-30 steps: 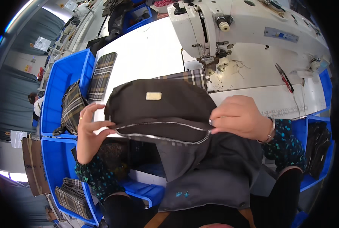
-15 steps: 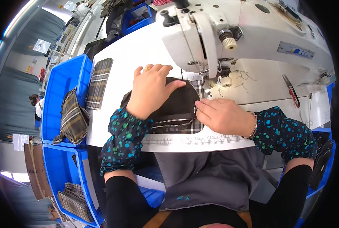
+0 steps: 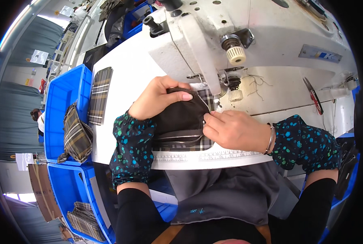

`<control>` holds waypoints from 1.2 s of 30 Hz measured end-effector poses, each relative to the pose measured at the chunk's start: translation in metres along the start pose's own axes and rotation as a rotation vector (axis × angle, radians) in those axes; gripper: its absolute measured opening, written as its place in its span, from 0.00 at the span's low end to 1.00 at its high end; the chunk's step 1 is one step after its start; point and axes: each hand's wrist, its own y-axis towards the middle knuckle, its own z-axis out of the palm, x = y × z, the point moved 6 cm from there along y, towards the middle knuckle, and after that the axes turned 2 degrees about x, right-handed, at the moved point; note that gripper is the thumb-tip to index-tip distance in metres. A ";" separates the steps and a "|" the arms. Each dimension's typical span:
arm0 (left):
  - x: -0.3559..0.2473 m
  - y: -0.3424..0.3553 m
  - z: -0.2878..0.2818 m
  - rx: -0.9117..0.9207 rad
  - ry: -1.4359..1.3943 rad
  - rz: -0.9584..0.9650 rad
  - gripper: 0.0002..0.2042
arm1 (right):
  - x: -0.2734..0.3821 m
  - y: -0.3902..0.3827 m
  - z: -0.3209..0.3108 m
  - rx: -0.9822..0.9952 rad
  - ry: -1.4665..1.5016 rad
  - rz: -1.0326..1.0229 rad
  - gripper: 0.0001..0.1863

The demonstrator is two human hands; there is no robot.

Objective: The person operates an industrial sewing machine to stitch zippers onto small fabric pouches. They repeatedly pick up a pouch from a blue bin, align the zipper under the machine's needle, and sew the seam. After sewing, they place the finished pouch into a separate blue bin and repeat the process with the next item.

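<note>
On the white sewing table lies a dark brown fabric piece (image 3: 177, 116) with a metal zipper (image 3: 179, 138) along its near side and plaid cloth (image 3: 207, 97) under it. My left hand (image 3: 161, 96) pinches its far edge between thumb and fingers. At the right edge, close to the zipper's end, my right hand (image 3: 226, 128) pinches the fabric with thumb and forefinger. The presser foot area of the white sewing machine (image 3: 189, 53) is just beyond the piece, and the needle itself is hard to make out.
A flat plaid panel (image 3: 101, 95) lies at the table's left. Beside it stand two blue bins (image 3: 51, 134), (image 3: 57, 183) holding plaid pieces. Scissors (image 3: 312, 95) and loose threads (image 3: 258, 86) are on the right. A printed ruler strip (image 3: 230, 155) runs along the near edge.
My left hand has gone from spread fingers on the fabric to pinching its far edge. My right hand keeps its pinch, shifted slightly left. The view has moved a little.
</note>
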 end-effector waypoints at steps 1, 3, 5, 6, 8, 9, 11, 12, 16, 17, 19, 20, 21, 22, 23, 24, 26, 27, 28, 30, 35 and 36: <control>0.000 0.001 0.005 0.019 -0.059 0.014 0.11 | 0.000 0.001 -0.002 -0.028 -0.006 -0.022 0.07; 0.010 0.006 0.009 0.063 0.013 -0.021 0.13 | 0.000 0.002 -0.004 -0.085 -0.015 -0.064 0.08; 0.019 0.010 0.013 0.065 0.101 -0.027 0.14 | 0.000 0.002 -0.006 -0.176 -0.040 -0.059 0.08; 0.021 0.012 0.014 0.051 0.131 -0.007 0.14 | 0.000 0.001 -0.006 -0.219 -0.052 -0.053 0.09; 0.023 0.015 0.016 0.022 0.193 0.034 0.14 | -0.001 -0.004 -0.001 -0.168 -0.106 -0.054 0.12; 0.021 0.015 0.018 -0.006 0.268 0.072 0.13 | -0.001 -0.006 0.002 -0.142 -0.133 -0.055 0.13; 0.013 0.016 0.023 -0.064 0.418 0.148 0.13 | 0.003 -0.007 0.004 -0.079 -0.247 -0.074 0.13; 0.009 0.016 0.026 -0.091 0.480 0.147 0.13 | 0.005 -0.008 0.005 -0.049 -0.303 -0.083 0.13; -0.003 0.012 0.033 -0.155 0.619 0.097 0.12 | 0.007 -0.005 0.002 -0.094 -0.310 -0.076 0.10; -0.002 0.012 0.033 -0.153 0.602 0.076 0.12 | 0.006 -0.004 0.000 -0.114 -0.288 -0.072 0.09; 0.000 0.012 0.032 -0.135 0.553 0.062 0.12 | 0.004 -0.004 -0.002 -0.150 -0.263 -0.051 0.08; 0.003 0.013 0.030 -0.119 0.519 0.070 0.12 | 0.004 -0.004 -0.001 -0.162 -0.263 -0.034 0.09; 0.005 0.015 0.030 -0.102 0.484 0.079 0.13 | 0.003 -0.005 -0.001 -0.173 -0.263 -0.013 0.09; 0.003 0.014 0.030 -0.111 0.502 0.101 0.13 | 0.002 -0.006 -0.001 -0.164 -0.274 0.011 0.10; 0.002 0.012 0.030 -0.120 0.521 0.123 0.13 | 0.003 -0.006 -0.001 -0.155 -0.286 0.035 0.11; -0.003 0.011 0.031 -0.127 0.540 0.143 0.13 | 0.002 -0.007 0.000 -0.147 -0.295 0.060 0.11; -0.011 0.009 0.035 -0.116 0.590 0.045 0.12 | 0.003 -0.008 0.001 -0.143 -0.283 0.048 0.12; -0.014 0.009 0.035 -0.112 0.617 -0.005 0.12 | 0.003 -0.007 0.001 -0.142 -0.277 0.040 0.12; -0.013 0.009 0.036 -0.120 0.640 -0.020 0.11 | 0.004 -0.007 0.001 -0.150 -0.256 0.041 0.12; -0.010 0.010 0.037 -0.137 0.687 -0.049 0.11 | 0.003 -0.006 0.001 -0.166 -0.214 0.043 0.11; -0.010 0.013 0.037 -0.215 0.699 0.030 0.10 | -0.001 -0.005 0.003 -0.156 -0.170 0.065 0.11; -0.011 0.013 0.036 -0.230 0.709 0.063 0.10 | -0.001 -0.004 0.004 -0.152 -0.165 0.069 0.11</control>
